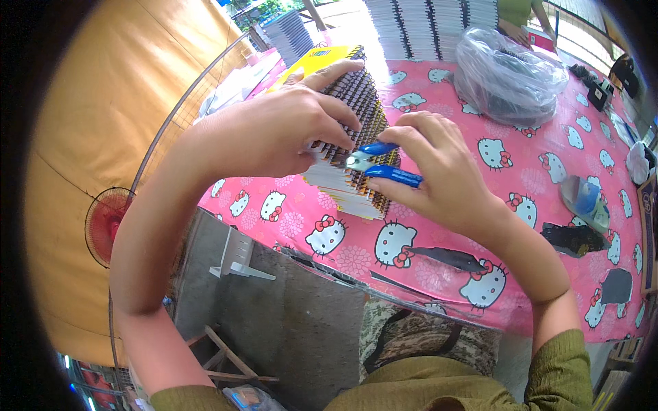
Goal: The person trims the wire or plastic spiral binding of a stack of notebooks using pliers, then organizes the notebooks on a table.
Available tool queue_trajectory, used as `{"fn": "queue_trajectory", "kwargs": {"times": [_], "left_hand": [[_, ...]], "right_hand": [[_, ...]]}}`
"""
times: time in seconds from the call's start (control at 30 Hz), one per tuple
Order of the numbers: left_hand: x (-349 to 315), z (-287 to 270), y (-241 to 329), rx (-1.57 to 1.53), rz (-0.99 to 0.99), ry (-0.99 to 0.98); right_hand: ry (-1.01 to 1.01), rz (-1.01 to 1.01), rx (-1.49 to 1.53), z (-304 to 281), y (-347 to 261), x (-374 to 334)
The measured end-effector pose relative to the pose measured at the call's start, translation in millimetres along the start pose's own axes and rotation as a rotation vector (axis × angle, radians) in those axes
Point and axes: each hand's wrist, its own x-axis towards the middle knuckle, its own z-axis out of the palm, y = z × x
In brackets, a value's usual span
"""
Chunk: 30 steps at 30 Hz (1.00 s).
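Blue-handled metal pliers (392,176), held in a person's right hand (442,171), meet the dark coils of a stack of yellow-covered, spiral-bound notebooks (373,116).

The right fingers are wrapped around the two handles, which stand slightly apart; the pliers' tips are too blurred to tell whether they grip a wire. The left hand (291,123) lies over the stack with its fingers spread across the coils, one fingertip just beside the pliers. The stack stands near the edge of a counter (356,260) covered in pink cloth with white cartoon cats. Farther back are a clear plastic bag with dark contents (510,79) and tall piles of white-paged, black-coiled books (432,31).
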Motion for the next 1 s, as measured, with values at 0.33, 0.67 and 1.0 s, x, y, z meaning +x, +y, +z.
{"fn": "queue_trajectory", "kwargs": {"times": [0.33, 0.67, 1.0], "left_hand": [[2.2, -1.3, 0.8, -0.019, -0.029, -0.014], [1.2, -3.1, -1.3, -0.058, -0.053, -0.036], [1.4, 7.3, 7.1, 0.088, -0.07, 0.056]], "right_hand": [[-0.425, 0.577, 0.656, -6.8, 5.2, -0.4], [-0.317, 0.296, 0.361, -5.2, -0.9, 7.0], [-0.238, 0.288, 0.3, 2.8, 12.3, -16.3]]}}
